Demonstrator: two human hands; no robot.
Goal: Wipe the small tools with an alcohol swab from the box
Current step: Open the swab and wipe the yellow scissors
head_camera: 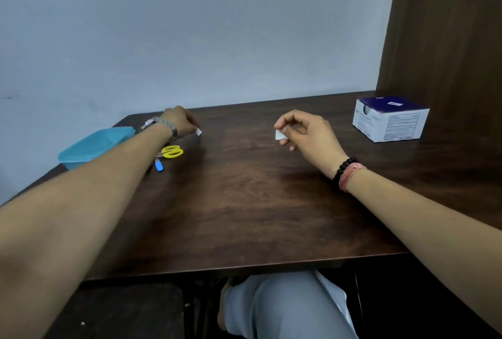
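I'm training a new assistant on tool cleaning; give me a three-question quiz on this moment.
1. True or false: the swab box stands on the person's left side of the table.
2. Which hand pinches the larger white piece? A) left hand B) right hand
3. Fill in: the yellow-handled scissors lie beside the turquoise ____.

Key:
1. False; it stands at the far right.
2. B; the right hand pinches the white piece, while the left hand holds only a small white scrap.
3. Container.
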